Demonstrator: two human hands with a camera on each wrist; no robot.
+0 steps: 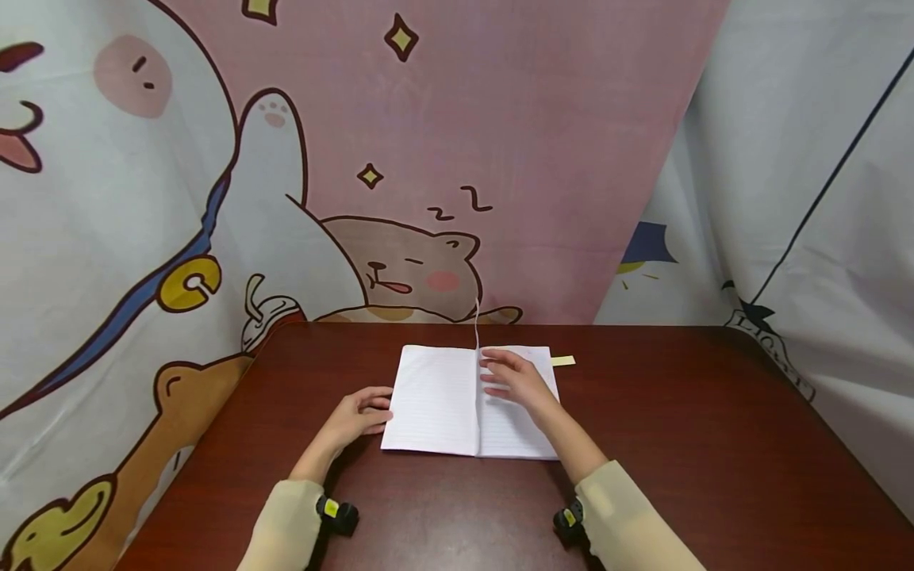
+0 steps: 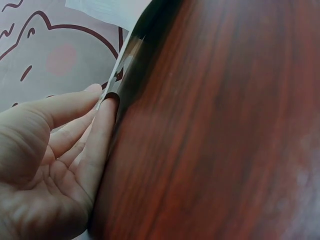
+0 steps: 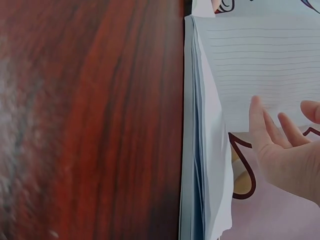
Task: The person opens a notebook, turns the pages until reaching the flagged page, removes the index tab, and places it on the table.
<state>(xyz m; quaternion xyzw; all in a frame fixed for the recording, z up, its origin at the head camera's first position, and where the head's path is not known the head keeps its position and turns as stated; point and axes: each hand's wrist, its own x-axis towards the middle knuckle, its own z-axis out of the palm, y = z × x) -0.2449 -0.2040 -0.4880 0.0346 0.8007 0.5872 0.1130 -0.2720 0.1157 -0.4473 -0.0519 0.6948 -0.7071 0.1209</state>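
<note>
An open notebook (image 1: 432, 400) with lined white pages lies on the table, its spine running away from me. At its left edge, my left hand (image 1: 355, 416) pinches the border; in the left wrist view the thumb and a finger (image 2: 104, 125) meet on either side of the notebook's edge (image 2: 120, 65). Over the right page, near the spine, my right hand (image 1: 520, 379) is spread with relaxed fingers and holds nothing. A thin pale ribbon (image 1: 477, 317) sticks out beyond the top of the spine, and a yellow tab (image 1: 563, 361) juts from the right page.
The reddish-brown wooden table (image 1: 700, 444) extends around the notebook. Behind it hangs a pink and white cartoon cloth (image 1: 557, 159), and a white cloth (image 1: 821, 198) borders the right side. Black wrist cameras (image 1: 343, 517) sit at both sleeves.
</note>
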